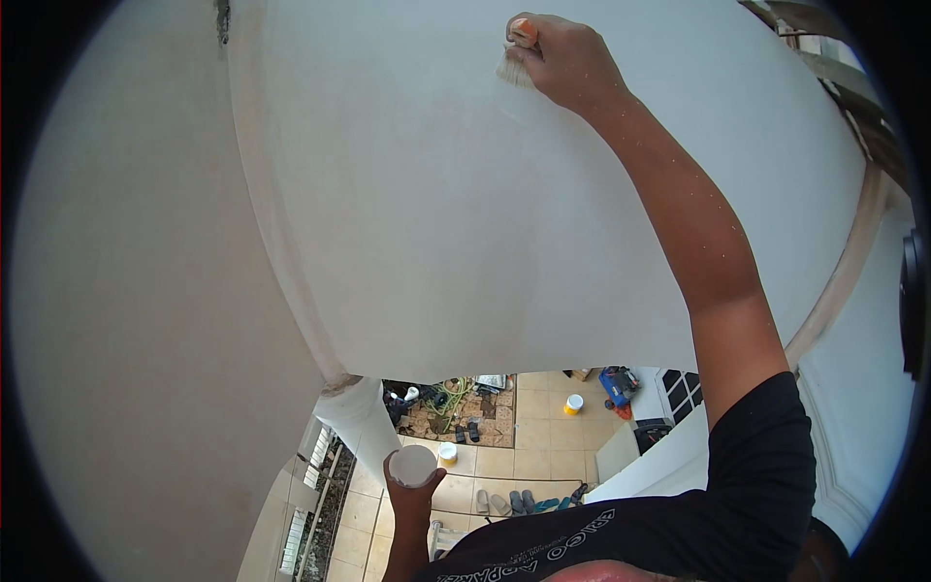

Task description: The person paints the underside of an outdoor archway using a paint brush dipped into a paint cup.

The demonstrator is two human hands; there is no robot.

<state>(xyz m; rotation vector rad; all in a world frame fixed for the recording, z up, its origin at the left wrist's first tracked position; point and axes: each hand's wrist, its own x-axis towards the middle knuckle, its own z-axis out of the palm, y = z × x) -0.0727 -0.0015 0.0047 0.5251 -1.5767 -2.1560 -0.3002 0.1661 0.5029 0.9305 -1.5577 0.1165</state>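
High on a pale wall (417,213), my right hand (565,60) is closed around a paintbrush (514,70). Its bristles point down and to the left, against the wall. An orange part of the handle shows between my fingers. Low in the view, my left hand (415,493) grips a round tub (413,466) from below, with thumb and fingers around its sides. The tub's round top looks whitish, like paint; its side is mostly hidden. Small white specks dot my right forearm.
Far below lies a tiled floor (545,436). On it stand a white-and-yellow bucket (574,404), another small bucket (447,453), several slippers (514,502) and a blue machine (618,386). A green hose (448,398) lies among clutter. Wooden beams (844,82) edge the upper right.
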